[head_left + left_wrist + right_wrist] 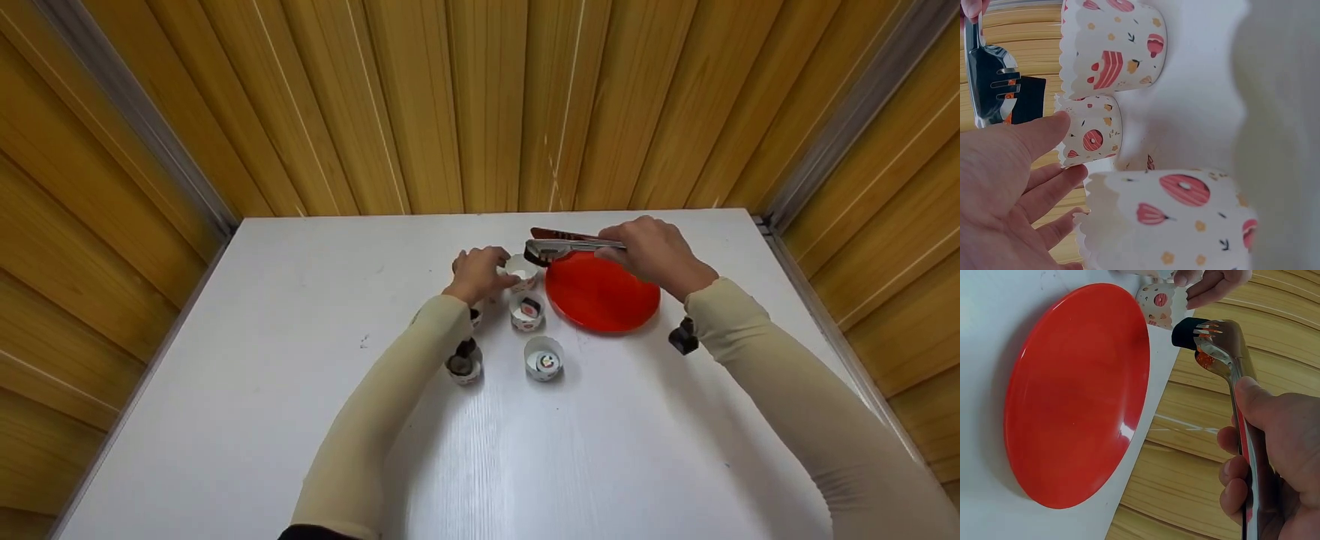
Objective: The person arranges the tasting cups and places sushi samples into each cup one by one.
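My left hand (480,274) holds the rim of the farthest paper cup (1094,134), which is white with printed red doughnuts, between thumb and fingers. Above the left edge of a red plate (600,296), my right hand (658,251) grips metal tongs (1235,371). Their fork-like ends pinch a toy sushi piece (1185,333) with a black wrap and orange topping, held up close to that cup. Just nearer stands a second cup (527,321) with a dark-and-pink sushi piece (530,307) inside.
A nearer cup (543,366) contains a round sushi roll (547,362). To its left another cup (465,375) stands partly behind the left wrist's camera, and one more shows beside the left sleeve. Wood-patterned walls (487,105) border the white table (300,300).
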The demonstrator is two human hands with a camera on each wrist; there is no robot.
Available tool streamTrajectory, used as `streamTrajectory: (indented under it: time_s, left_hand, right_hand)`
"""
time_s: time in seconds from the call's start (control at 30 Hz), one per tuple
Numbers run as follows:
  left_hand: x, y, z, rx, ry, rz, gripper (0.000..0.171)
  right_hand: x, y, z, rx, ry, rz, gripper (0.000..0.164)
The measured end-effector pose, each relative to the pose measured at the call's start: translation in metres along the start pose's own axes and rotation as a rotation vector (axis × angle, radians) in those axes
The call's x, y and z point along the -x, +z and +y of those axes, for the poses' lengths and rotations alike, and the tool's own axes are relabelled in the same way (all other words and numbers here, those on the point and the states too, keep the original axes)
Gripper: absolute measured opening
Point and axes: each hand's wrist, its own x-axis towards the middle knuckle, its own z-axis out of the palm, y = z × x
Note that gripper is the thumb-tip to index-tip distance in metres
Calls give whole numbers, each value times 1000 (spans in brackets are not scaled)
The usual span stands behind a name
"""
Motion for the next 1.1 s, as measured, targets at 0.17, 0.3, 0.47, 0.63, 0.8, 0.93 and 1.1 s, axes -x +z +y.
streamTrajectory:
  time_s: [0.17,0.3,0.47,0.63,0.8,0.93,1.1]
  left_hand:
    - [0,1,0,11,-12,-2,49]
    - [0,1,-1,0,0,-1,52]
    - [0,1,-1,-3,5,5,52]
    - [-1,3,-1,11,-7,-4,50]
    - [-2,4,0,21,-11,-1,48]
    - [-2,3,0,33,-19,3,47]
    - [-1,3,2,64,-24,2,45]
  right_hand:
    - [-4,5,-4,3,-40,25,30]
    - [-5,9,-7,-2,-52,33,31]
    - [-7,12,-9,-21,-51,33,34]
    - [-9,16,-10,-47,-39,12,34]
    - [-10,18,-11,-55,-30,4,33]
    - [-11,20,-11,-56,-45,1,32]
    - [-10,21,-10,-45,-43,3,32]
